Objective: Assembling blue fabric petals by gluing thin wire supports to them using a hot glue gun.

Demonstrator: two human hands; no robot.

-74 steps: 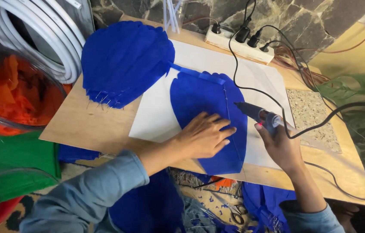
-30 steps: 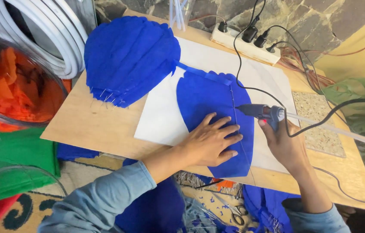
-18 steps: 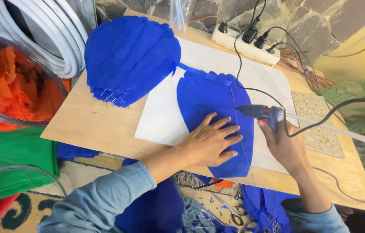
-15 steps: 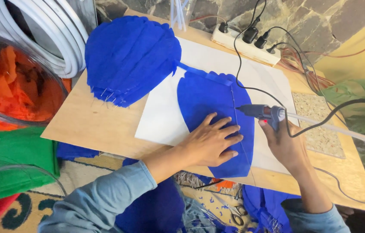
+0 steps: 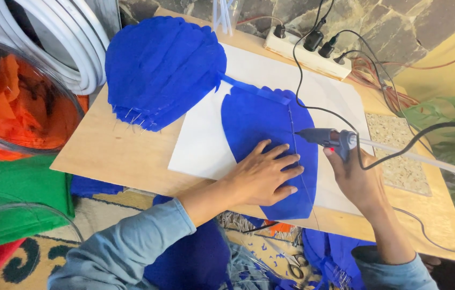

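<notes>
My left hand (image 5: 264, 174) lies flat, fingers spread, on a blue felt piece (image 5: 257, 121) that rests on a white board (image 5: 206, 145). My right hand (image 5: 354, 180) grips a grey hot glue gun (image 5: 327, 138), its nozzle pointing left at a thin line running down the felt near its right edge. A clear glue stick (image 5: 421, 161) sticks out of the gun's back. A black cord (image 5: 399, 150) loops off the gun.
A stack of blue scalloped felt pieces (image 5: 163, 67) lies at the back left of the wooden table (image 5: 109, 156). A white power strip (image 5: 308, 53) sits at the far edge. Orange material in a clear container (image 5: 18, 107), green felt (image 5: 23, 198), white hose coils (image 5: 71, 48) at left.
The glue gun's nozzle has shifted from lower on the felt's right edge up and slightly left along the line. My left hand stays pressed on the felt.
</notes>
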